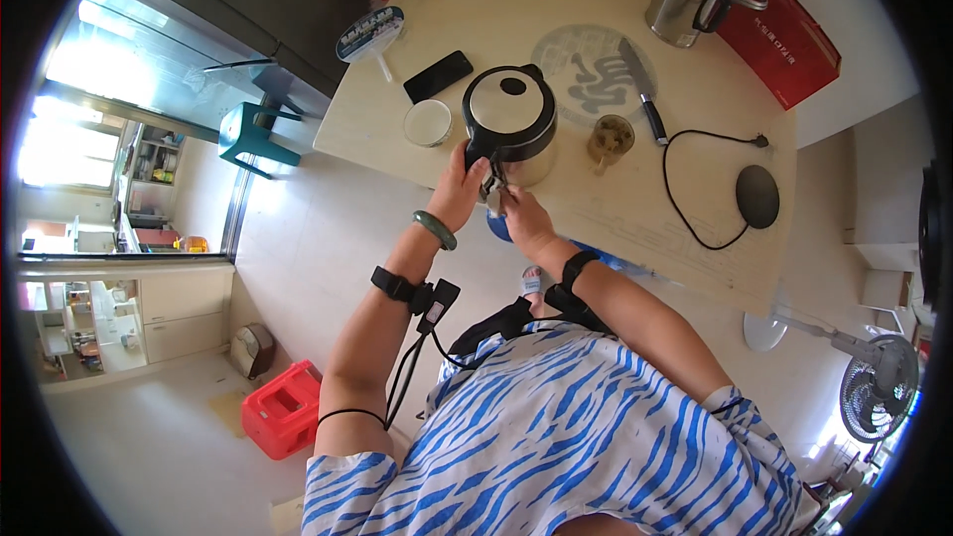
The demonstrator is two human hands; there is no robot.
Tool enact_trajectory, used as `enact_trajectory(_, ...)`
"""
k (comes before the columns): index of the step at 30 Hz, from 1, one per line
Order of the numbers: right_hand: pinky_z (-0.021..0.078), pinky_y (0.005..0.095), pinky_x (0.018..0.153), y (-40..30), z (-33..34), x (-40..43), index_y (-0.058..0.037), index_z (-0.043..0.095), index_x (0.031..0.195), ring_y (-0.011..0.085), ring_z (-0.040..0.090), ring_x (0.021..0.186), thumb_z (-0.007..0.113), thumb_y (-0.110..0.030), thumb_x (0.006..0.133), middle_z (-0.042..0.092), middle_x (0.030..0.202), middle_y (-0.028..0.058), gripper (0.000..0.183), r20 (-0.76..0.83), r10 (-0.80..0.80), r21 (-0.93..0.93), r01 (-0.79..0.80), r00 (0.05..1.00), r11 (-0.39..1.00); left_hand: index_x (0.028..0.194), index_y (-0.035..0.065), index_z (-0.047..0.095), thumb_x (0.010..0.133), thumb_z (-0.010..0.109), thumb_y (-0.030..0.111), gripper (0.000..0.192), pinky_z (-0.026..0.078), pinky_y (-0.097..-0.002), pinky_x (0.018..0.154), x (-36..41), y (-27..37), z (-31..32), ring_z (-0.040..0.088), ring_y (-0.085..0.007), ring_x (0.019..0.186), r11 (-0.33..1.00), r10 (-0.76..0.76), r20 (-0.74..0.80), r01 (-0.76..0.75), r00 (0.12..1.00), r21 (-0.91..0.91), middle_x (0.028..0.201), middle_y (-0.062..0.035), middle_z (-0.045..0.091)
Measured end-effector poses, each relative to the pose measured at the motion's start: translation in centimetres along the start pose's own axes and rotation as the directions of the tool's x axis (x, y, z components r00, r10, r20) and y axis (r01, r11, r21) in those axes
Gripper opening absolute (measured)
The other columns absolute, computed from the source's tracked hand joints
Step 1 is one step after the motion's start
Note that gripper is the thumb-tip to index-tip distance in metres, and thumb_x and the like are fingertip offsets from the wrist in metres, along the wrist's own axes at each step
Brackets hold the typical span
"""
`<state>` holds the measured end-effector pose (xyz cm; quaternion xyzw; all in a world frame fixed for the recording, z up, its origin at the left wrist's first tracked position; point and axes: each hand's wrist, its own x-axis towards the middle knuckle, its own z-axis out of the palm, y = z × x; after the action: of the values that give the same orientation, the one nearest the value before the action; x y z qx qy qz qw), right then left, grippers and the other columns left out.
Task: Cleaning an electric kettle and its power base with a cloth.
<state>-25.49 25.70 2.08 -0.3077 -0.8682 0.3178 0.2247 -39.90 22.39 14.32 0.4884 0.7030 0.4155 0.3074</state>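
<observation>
An electric kettle [508, 108] with a white lid and black rim stands near the table's front edge, its handle turned towards me. My left hand [456, 190] is closed around the kettle's black handle, thumb on top. Close by at the handle's lower end, my right hand [527, 223] pinches a small crumpled pale-grey piece [494, 197], which looks like cloth or tissue. My fingers hide part of it and of the handle. Left of the kettle is a white bowl [427, 123]. A glass mug [611, 137] with brownish contents sits to its right.
A kitchen knife [645, 93] lies partly over a round patterned mat [562, 52]. Right of it rests a black power base [758, 196] with a looped cord. A phone [438, 77], hand fan [370, 33], steel kettle [677, 11] and red box [785, 37] are farther back. A red stool [281, 409] stands behind left.
</observation>
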Motion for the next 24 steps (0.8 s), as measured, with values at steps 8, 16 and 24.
enact_trajectory(8, 0.0448, 0.0379, 0.08, -3.1, -1.9, 1.7, -0.0056, 0.052, 0.11, 0.0324, 0.052, 0.095, 0.047, -0.005, 0.078, 0.053, 0.106, 0.0142, 0.032, -0.146, 0.089, 0.298, -0.042, 0.985, 0.954, 0.117, 0.0004, 0.039, 0.092, 0.044, 0.029, 0.038, 0.043, -0.035, 0.076, -0.5, 0.1, -0.2, 0.054, -0.0265, 0.084, 0.998, -0.063, 0.004, 0.063, 0.998, -0.027, 0.091, -0.0186, 0.055)
enact_trajectory(16, 0.0435, 0.0354, 0.084, -0.8, -0.7, 1.7, -0.0048, 0.052, 0.111, 0.0272, 0.051, 0.095, 0.049, -0.005, 0.076, 0.053, 0.11, 0.0095, 0.035, -0.091, -0.222, -0.146, 0.207, 0.971, 0.967, 0.109, -0.0002, 0.041, 0.092, 0.044, 0.029, 0.034, 0.043, -0.0344, 0.068, -0.3, 1.1, 0.0, 0.052, -0.0233, 0.073, 0.999, -0.039, 0.0, 0.039, 0.999, -0.006, 0.082, -0.0163, 0.055)
enact_trajectory(24, 0.0409, 0.0286, 0.052, -0.8, -1.5, 0.4, -0.003, 0.056, 0.087, 0.0165, 0.052, 0.059, 0.048, -0.012, 0.079, 0.055, 0.07, 0.0053, 0.014, 0.404, 0.569, 0.703, -0.641, 0.716, 0.307, 0.102, -0.0008, 0.041, 0.092, 0.045, 0.03, 0.033, 0.042, -0.0366, 0.063, -0.5, 1.5, -0.4, 0.048, -0.0249, 0.066, 0.996, -0.041, 0.027, 0.039, 0.999, 0.079, 0.074, -0.0159, 0.052)
